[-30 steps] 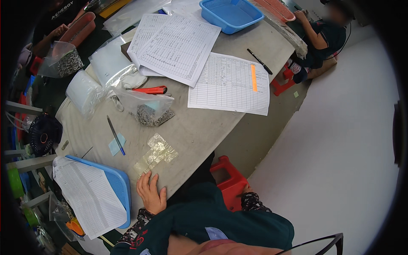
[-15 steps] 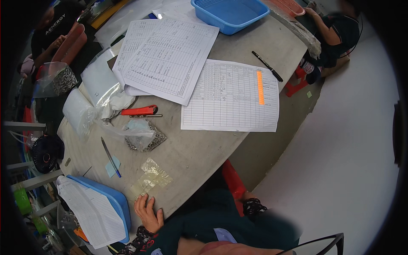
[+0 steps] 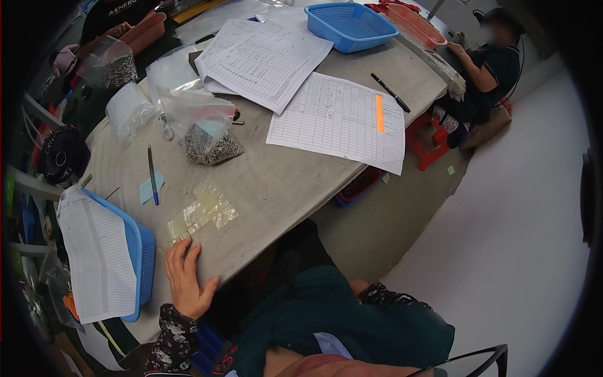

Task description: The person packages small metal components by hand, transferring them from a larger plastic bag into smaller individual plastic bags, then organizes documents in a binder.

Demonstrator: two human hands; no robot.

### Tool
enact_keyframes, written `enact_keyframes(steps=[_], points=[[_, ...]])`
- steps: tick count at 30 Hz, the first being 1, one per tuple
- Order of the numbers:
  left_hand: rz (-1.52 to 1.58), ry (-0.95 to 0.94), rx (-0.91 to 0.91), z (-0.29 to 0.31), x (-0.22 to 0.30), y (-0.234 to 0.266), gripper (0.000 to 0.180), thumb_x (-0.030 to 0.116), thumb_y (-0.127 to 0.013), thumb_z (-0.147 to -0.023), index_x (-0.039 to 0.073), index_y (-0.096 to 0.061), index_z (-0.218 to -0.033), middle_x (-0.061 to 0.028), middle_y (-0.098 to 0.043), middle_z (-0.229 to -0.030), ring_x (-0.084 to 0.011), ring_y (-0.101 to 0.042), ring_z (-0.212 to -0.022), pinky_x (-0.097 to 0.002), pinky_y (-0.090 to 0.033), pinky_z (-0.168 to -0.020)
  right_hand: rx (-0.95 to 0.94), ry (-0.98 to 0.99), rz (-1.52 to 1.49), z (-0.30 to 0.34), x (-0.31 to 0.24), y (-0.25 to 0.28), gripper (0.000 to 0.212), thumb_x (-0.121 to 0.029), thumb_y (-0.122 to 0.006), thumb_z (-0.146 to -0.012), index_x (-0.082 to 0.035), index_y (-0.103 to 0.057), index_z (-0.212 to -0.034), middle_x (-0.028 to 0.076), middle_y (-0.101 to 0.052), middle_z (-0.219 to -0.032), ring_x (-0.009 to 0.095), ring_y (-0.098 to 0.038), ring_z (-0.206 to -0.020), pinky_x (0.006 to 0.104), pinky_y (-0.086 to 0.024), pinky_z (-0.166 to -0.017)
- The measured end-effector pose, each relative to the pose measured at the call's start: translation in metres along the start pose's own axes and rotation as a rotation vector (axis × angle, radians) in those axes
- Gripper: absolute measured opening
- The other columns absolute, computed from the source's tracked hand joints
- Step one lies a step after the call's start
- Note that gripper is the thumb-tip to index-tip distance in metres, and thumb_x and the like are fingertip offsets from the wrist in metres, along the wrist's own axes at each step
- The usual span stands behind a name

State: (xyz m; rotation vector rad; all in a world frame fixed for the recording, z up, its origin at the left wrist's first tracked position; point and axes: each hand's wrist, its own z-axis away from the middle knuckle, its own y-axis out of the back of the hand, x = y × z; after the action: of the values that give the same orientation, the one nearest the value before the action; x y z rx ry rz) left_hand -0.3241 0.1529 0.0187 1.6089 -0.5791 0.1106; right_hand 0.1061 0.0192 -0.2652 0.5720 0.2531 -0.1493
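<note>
My left hand (image 3: 186,283) lies flat near the table's front edge, fingers stretched and thumb spread, holding nothing. Its fingertips touch the near end of crossed strips of clear yellowish tape (image 3: 204,207) on the tabletop. Of my right hand (image 3: 358,287), only a bit of skin shows beyond the patterned sleeve, low beside my body; its fingers are hidden. Beyond the tape sits a clear plastic bag of small metal parts (image 3: 212,148), its loose top partly over a red-handled cutter. A blue pen (image 3: 152,176) lies across a light-blue paper slip (image 3: 146,191).
A blue basket (image 3: 148,267) with a printed sheet stands left of my hand. Printed sheets (image 3: 342,122), a black marker (image 3: 390,92) and a blue tray (image 3: 352,39) occupy the far side. A co-worker (image 3: 493,69) sits far right by a red stool (image 3: 428,143); another works far left.
The whole view has shifted, and more floor and stool show at right. My left hand stays on the table by the tape, its thumb now spread wider. My right forearm shows more sleeve.
</note>
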Motion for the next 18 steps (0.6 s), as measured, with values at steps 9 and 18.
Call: enact_keyframes(steps=[9,18], points=[[-0.071,-0.085,0.168,0.025,0.006,-0.008,0.054,0.034,-0.059,-0.076,0.003,-0.047,-0.118,-0.0148,-0.04,-0.127,-0.033,-0.033,-0.121,-0.0421,-0.024,-0.101,-0.325,-0.024,-0.197,-0.007,0.002,0.022,0.012,-0.01,-0.058,-0.074,-0.005,-0.068,-0.077,0.014,-0.066,-0.074,0.024,-0.064,-0.068,0.0367,-0.05,-0.061],[-0.107,-0.096,0.232,0.042,0.006,-0.006,0.053,0.036,-0.058,-0.077,0.004,-0.047,-0.118,-0.0132,-0.042,-0.126,-0.0312,-0.036,-0.119,-0.041,-0.026,-0.1,1.466,0.93,0.204,0.126,-0.167,0.219,0.019,0.001,-0.054,-0.072,-0.002,-0.057,-0.09,0.011,-0.06,-0.088,0.029,-0.058,-0.083,0.0377,-0.046,-0.075]])
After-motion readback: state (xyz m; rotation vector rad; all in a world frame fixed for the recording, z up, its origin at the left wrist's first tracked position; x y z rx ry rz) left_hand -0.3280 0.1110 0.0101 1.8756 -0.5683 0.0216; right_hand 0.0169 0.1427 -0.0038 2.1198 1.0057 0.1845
